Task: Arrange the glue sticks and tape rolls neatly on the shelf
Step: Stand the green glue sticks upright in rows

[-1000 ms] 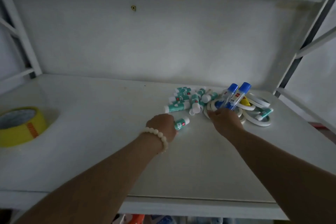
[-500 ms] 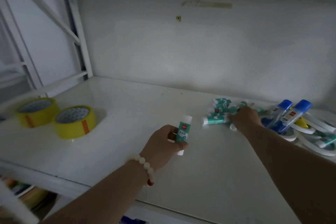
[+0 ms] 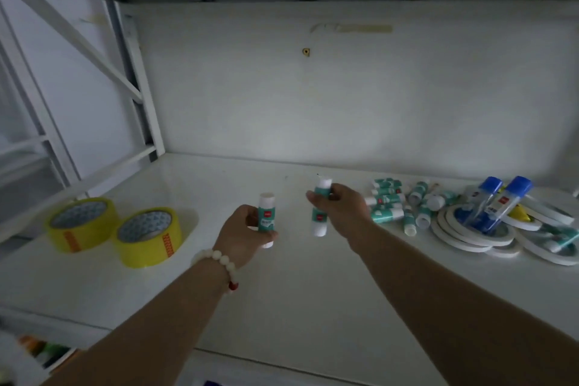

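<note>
Left hand [image 3: 247, 229] grip holds one glue stick [image 3: 266, 219]; right hand [image 3: 340, 207] grip holds two glue sticks [image 3: 319, 220]. Bare shelf [image 3: 282, 291] lies between yellow tape rolls [image 3: 114, 230] and the right-side pile [image 3: 407, 204].

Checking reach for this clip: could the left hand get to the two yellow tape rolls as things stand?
Probably yes. The yellow tape rolls sit on the left of the shelf, with only bare surface between them and the left hand. But that hand already holds a glue stick, so grasping one looks awkward.

One head camera looks forward-down, seemingly close, onto the shelf [image 3: 282, 291].
</note>
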